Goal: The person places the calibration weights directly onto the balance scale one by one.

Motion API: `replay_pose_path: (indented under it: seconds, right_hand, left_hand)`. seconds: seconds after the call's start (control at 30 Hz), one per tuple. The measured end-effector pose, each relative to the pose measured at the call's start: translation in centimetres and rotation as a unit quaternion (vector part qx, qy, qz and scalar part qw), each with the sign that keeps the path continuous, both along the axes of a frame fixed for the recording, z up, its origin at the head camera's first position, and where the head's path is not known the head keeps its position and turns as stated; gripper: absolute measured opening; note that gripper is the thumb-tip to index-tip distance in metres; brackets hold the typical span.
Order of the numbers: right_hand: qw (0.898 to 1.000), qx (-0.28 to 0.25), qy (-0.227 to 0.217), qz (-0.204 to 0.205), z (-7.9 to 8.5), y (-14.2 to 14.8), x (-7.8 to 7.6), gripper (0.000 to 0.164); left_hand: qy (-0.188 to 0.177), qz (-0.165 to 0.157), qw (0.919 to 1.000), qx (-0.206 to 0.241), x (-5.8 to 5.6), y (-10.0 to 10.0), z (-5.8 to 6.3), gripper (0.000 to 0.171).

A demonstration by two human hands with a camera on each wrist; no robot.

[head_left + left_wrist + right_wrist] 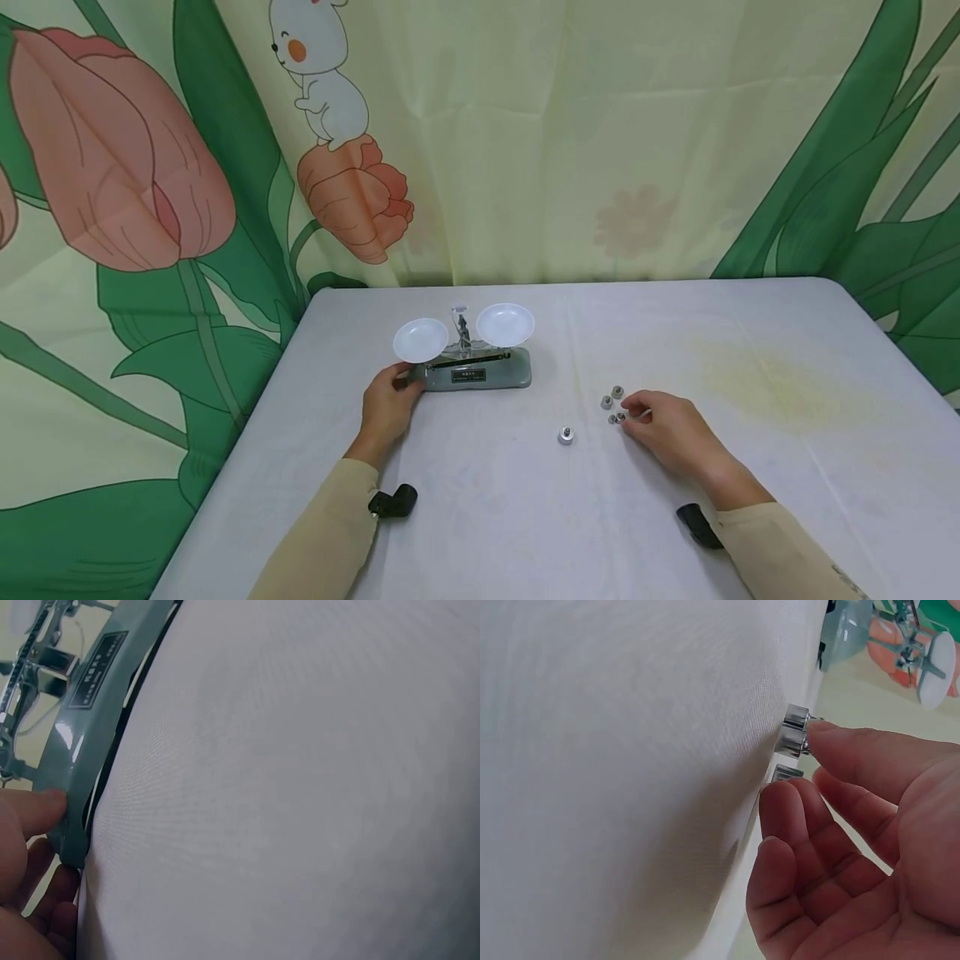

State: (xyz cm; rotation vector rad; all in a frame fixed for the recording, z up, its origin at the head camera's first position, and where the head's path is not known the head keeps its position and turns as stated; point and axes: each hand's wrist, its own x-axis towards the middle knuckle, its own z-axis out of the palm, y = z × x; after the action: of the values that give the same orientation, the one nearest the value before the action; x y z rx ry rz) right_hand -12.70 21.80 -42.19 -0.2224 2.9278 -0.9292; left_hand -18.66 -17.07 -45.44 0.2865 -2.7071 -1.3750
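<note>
A grey-green balance scale with two white pans stands toward the back of the table. My left hand grips the left end of its base, the thumb on top in the left wrist view and the other fingers bent around the end. Several small metal weights stand in a loose group to the right. Over that group is my right hand, fingers bent, with thumb and forefinger apart. In the right wrist view its thumb tip overlaps the knob of a weight.
One larger metal weight stands by itself left of the group. A white cloth covers the table. Behind it hangs a curtain printed with flowers and a white animal. A black wrist camera sits on the left sleeve.
</note>
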Motion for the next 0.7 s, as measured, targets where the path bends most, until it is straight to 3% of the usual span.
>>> replay_pose_path:
  seconds: [0.7]
  right_hand:
    - [1.0,0.014,-0.003,0.01,-0.65,-0.19,-0.7,0.015]
  left_hand:
    - [0.003,-0.007,0.9999,-0.008,-0.1,-0.14,-0.17,0.04]
